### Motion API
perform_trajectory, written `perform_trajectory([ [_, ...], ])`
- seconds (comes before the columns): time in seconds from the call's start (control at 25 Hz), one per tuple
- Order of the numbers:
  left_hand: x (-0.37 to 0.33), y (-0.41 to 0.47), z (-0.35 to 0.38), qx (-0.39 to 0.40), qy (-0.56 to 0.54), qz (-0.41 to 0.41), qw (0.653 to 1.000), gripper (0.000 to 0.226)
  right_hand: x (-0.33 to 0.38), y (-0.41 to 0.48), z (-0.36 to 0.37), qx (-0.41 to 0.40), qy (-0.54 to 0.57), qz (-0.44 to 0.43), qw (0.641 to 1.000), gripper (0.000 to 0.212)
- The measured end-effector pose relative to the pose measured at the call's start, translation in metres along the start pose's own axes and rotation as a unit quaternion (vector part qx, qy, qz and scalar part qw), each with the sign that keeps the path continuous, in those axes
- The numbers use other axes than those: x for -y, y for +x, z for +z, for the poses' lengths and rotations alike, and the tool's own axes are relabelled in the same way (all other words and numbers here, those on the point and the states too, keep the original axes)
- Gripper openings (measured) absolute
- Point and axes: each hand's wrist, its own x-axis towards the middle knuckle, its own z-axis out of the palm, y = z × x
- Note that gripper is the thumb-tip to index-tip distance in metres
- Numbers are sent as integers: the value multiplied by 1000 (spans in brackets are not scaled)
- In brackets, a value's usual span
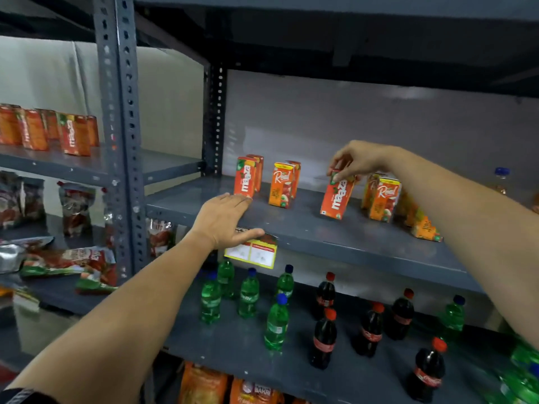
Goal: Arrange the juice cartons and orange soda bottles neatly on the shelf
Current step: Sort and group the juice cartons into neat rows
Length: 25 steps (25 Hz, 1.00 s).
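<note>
On the grey middle shelf (291, 225), my right hand (354, 160) pinches the top of a tilted orange Maaza carton (337, 196). My left hand (224, 220) lies flat and open on the shelf's front edge, fingertips touching the foot of an upright Maaza carton (245, 177) that has another behind it. A Real carton (281, 185) stands between them. Two more Real cartons (383, 199) stand right of the held one, and several cartons lie toppled (423, 223) further right. A blue-capped bottle (501, 180) shows partly at the far right.
A price label (252, 252) hangs from the shelf edge below my left hand. The shelf below carries green soda bottles (248, 293) and cola bottles (323, 339). Left of the steel upright (122, 141), a second rack carries Maaza cartons (73, 135) and snack pouches (75, 208).
</note>
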Motion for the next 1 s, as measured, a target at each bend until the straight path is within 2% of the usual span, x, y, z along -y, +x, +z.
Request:
perform_trajectory([
  [0.12, 21, 1, 5, 17, 8, 24, 1000, 111, 29, 28, 10, 4, -7, 18, 1000, 20],
  [0.36, 31, 0, 20, -10, -27, 45, 999, 111, 50, 52, 21, 13, -64, 81, 995, 24],
  [0.6, 28, -1, 20, -20, -35, 41, 998, 113, 83, 69, 16, -48, -116, 38, 991, 37],
  [0.8, 29, -2, 21, -36, -36, 40, 998, 118, 98, 94, 32, 26, -97, 61, 993, 36],
  [1.0, 30, -3, 19, -26, -21, 32, 999, 113, 100, 94, 30, 17, -96, 35, 995, 31],
])
